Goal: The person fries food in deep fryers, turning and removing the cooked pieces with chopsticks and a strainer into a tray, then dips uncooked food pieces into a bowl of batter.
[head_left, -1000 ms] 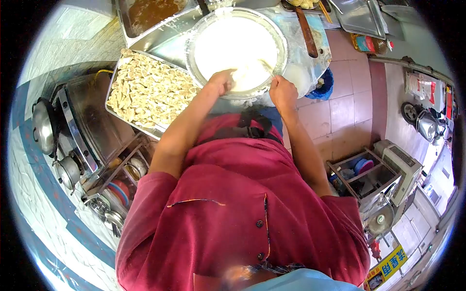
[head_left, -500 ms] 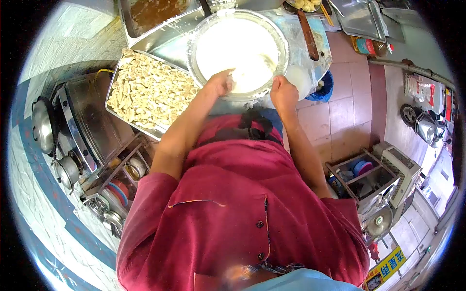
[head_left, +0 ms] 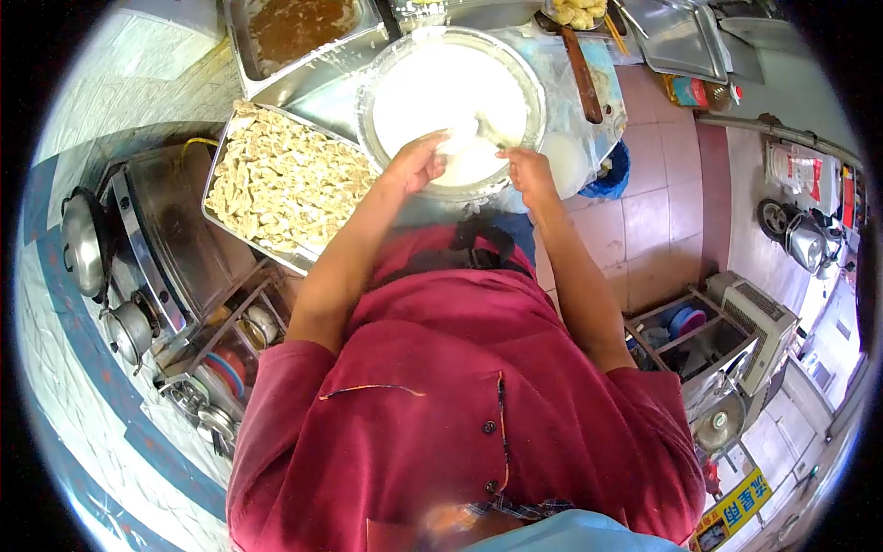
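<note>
A large round metal bowl (head_left: 537,85) holds a bright white, overexposed mass that could be flour or batter. My left hand (head_left: 420,164) is over the bowl's near left side, its fingers curled and pressed together toward the white contents. Something pale shows by its fingertips, too washed out to name. At the near right part of the rim, my right hand (head_left: 531,172) is closed in a pinch, fingertips pointing into the bowl; a small dark streak beside them cannot be made out. Left of the bowl lies a metal tray (head_left: 223,224) filled with pale, flour-dusted pieces (head_left: 280,179).
Behind the tray sits a metal pan (head_left: 317,53) of brown liquid. A cleaver-like tool with a wooden handle (head_left: 581,78) lies right of the bowl. A blue-lined bin (head_left: 614,170), an oil bottle (head_left: 699,93) and a steel tray (head_left: 679,41) are farther right. Pots (head_left: 83,237) stand left.
My right hand has moved left from the bowl's rim, its fingertips now over the inside. My left hand has shifted slightly, its fingers reaching a little farther over the white contents.
</note>
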Tool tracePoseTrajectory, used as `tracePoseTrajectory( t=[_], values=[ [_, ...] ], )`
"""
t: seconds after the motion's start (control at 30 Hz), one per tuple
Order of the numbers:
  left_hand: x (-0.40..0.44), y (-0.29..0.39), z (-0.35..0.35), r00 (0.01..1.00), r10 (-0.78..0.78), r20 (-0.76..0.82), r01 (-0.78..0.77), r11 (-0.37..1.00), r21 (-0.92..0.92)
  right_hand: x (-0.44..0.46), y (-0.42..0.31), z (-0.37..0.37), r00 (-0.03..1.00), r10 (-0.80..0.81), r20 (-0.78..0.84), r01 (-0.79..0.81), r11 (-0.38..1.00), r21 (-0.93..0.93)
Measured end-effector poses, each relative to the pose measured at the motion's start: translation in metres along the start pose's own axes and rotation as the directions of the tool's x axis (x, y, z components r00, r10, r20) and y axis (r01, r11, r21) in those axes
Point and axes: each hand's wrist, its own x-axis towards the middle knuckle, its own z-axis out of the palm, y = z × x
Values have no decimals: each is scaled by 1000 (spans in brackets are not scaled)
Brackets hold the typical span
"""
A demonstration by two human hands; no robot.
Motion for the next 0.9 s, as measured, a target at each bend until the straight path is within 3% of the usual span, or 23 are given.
tracePoseTrajectory(
  t=[0.03, 0.07, 0.17, 0.23, 0.3, 0.33, 0.43, 0.57, 0.7, 0.77, 0.83, 0.87, 0.9],
  values=[
    [0, 0, 0, 1000, -8, 3, 8, 1000, -11, 4, 4, -2, 1000, -3, -21, 1, 996, -93],
    [0, 1, 0, 1000, -16, 6, 16, 1000, -22, 15, 29, -2, 970, -225, 95, 242, 937, -252],
    [3, -1, -8, 999, -30, 32, 31, 998, -48, -13, 1, 16, 982, -174, 78, 185, 969, -163],
    [1, 3, -11, 999, -15, 38, 18, 998, -64, 0, -1, 3, 986, -135, 95, 112, 969, 219],
    [-3, 9, -14, 999, 15, 28, -13, 997, -81, 4, -7, -13, 968, -114, 226, -35, 825, 563],
    [-5, 15, -18, 999, 47, 21, -45, 995, -94, 1, -12, -16, 975, -117, 190, 1, 855, 519],
    [-11, 51, -35, 989, 151, -1, -150, 984, -101, 0, -3, -26, 981, -157, 114, 141, 980, 139],
    [-14, 132, -66, 952, 300, -60, -303, 952, -38, -6, 19, -27, 997, -50, 64, 51, 998, -22],
    [-33, 227, -78, 831, 528, -175, -491, 844, 218, -15, 35, -20, 995, -77, 62, 80, 996, -50],
    [-31, 259, -92, 771, 619, -149, -543, 762, 352, -20, 36, -16, 998, -48, 43, 48, 999, -3],
    [-25, 281, -100, 693, 688, -216, -407, 621, 670, -20, 39, -15, 997, -65, 32, 66, 997, -34],
    [15, 292, -141, 642, 742, -196, -386, 533, 753, -21, 38, -15, 997, -70, 27, 72, 997, -41],
    [13, 295, -139, 608, 787, -101, -270, 324, 907, -21, 38, -15, 997, -74, 20, 75, 996, -49]
  ],
)
